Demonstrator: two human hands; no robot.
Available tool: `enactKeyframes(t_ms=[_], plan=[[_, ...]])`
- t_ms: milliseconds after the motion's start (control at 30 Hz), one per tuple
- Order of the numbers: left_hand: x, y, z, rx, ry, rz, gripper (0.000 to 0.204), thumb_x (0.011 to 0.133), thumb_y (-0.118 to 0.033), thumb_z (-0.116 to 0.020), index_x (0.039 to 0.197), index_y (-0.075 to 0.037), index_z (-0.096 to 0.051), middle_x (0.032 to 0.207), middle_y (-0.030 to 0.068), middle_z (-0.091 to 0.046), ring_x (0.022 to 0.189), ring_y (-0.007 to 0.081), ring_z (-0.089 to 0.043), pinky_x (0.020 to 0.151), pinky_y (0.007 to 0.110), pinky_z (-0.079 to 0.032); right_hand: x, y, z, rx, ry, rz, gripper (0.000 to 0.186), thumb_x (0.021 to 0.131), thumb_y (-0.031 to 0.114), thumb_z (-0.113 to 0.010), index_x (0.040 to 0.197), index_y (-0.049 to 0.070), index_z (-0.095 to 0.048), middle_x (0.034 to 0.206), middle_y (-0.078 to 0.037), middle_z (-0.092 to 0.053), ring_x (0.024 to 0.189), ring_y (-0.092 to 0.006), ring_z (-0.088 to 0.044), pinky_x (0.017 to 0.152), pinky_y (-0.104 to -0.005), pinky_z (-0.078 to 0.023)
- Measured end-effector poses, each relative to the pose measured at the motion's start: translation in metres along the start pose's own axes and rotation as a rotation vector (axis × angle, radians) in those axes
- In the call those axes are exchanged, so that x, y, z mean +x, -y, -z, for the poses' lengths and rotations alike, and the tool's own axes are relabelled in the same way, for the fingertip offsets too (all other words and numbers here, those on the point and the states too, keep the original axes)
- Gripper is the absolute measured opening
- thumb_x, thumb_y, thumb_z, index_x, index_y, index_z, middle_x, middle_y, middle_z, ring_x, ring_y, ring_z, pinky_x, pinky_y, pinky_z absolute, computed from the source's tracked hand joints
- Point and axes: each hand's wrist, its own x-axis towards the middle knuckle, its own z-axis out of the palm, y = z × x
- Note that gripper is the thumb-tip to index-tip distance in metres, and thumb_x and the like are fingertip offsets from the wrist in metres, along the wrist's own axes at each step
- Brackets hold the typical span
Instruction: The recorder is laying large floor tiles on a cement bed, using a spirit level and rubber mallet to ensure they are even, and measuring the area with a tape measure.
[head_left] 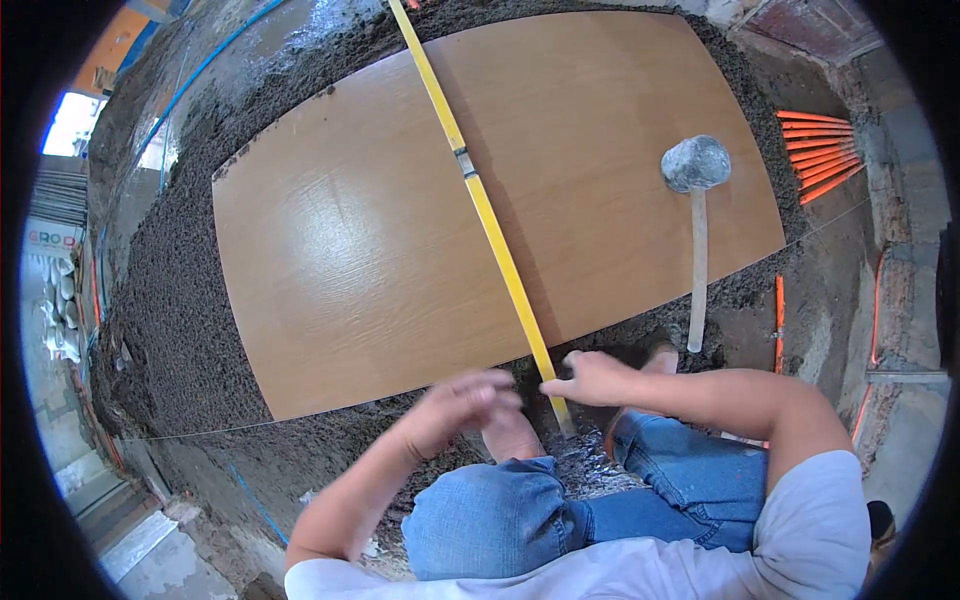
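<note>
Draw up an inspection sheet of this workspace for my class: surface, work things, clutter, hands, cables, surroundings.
Surface: dark, grainy mix, rough, showing around the slab.
Slab: brown, large, lying on the mix.
Level: yellow level crosses the slab, past both long edges.
Mallet: mallet has its head over the slab, handle reaching past the near edge.
Clutter: orange tubes bunched right of the slab.
Left hand: blurred, near the level; nothing seen in it.
Right hand: at the level's near end; grip unclear.
Cables: blue line at far left; cable or hose, cannot tell.
Surroundings: rough wall at right.
</note>
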Motion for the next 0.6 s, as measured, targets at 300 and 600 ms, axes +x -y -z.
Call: enactKeyframes(t_ms=[300,600], plan=[[0.155,-0.165,0.111,0.833,-1.007,-0.65,0.058,0.088,-0.038,-0.053,0.129,0.003,-0.046,0.112,0.028,-0.059,0.107,0.0388,-0.057,0.093,0.042,-0.043,-0.043,-0.092,0.14,0.211,-0.937,0.072,0.035,0.078,0.022,-0.066,0.105,0.001,-0.059,0.088,-0.016,-0.065,0.081,-0.0243,-0.064,0.072,-0.0344,-0.05],[0.243,-0.303,0.08,1.038,-1.279,-0.445,0.056,0.086,-0.043,-0.052,0.114,0.005,-0.055,0.11,0.025,-0.061,0.107,0.0383,-0.057,0.092,0.044,-0.044,0.033,-0.139,0.169,0.9,-0.944,-0.146,0.044,0.083,0.035,-0.065,0.109,0.0,-0.056,0.079,-0.005,-0.058,0.066,-0.0117,-0.054,0.058,-0.0269,-0.044]])
